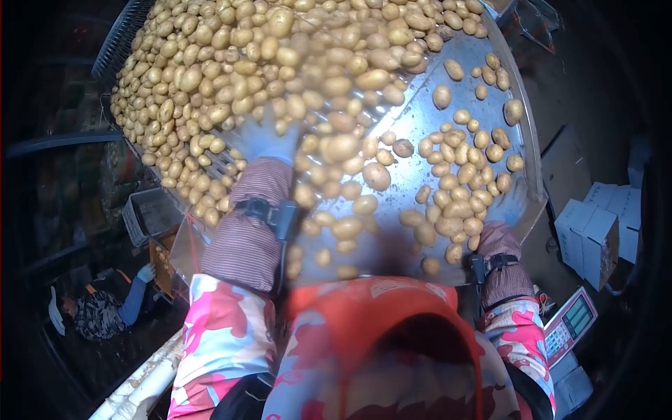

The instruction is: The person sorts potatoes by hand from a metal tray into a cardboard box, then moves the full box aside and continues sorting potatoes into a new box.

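Note:
A large heap of potatoes (224, 63) fills the upper left of a metal table (413, 126), with loose ones scattered at its centre and right. Gloved in light blue, my left hand (267, 136) reaches into the heap's lower edge, fingers apart, with potatoes around the fingertips. At the right edge of the table, my right hand (509, 203), in the same kind of glove, lies beside a cluster of potatoes (458, 208). Its fingers look spread and hold nothing visible. Both forearms wear striped sleeves with black straps.
A co-worker (112, 308) in a blue glove is at the lower left, beside a wooden box (162, 266). A grey crate (148, 213) stands above it. To the right are white cartons (584, 234) and a scale display (570, 327). A raised rim (528, 133) bounds the table.

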### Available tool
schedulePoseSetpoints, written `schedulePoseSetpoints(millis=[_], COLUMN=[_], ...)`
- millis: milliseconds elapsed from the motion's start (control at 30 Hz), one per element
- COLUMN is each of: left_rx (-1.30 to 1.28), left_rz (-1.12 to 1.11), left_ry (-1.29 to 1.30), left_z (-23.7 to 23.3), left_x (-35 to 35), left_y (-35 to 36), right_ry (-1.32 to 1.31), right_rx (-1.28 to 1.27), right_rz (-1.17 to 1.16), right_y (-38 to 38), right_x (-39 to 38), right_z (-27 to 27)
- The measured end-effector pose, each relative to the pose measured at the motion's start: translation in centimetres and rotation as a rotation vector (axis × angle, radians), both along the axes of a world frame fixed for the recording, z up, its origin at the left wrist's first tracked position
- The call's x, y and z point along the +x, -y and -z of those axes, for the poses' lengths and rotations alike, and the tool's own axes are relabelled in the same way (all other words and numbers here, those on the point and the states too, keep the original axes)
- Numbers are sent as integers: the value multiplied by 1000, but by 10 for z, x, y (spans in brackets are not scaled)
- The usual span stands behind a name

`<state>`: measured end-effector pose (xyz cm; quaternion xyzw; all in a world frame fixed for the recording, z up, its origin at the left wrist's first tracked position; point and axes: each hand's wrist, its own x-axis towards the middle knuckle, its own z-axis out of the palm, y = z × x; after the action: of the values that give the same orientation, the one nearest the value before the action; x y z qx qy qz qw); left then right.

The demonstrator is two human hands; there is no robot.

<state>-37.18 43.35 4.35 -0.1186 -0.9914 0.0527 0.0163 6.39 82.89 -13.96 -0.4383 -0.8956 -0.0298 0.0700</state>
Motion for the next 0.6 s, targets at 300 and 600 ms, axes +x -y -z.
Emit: schedulePoseSetpoints(millis=[300,600], left_rx=[483,580], left_rz=[379,741], left_ry=[289,378], left_z=[-16,-20], left_x=[156,263], left_y=[-32,70], right_ry=[19,248], right_rx=[208,258], right_rz=[-39,38], right_y=[29,-3], right_x=[-22,-22], right_z=[-36,-12])
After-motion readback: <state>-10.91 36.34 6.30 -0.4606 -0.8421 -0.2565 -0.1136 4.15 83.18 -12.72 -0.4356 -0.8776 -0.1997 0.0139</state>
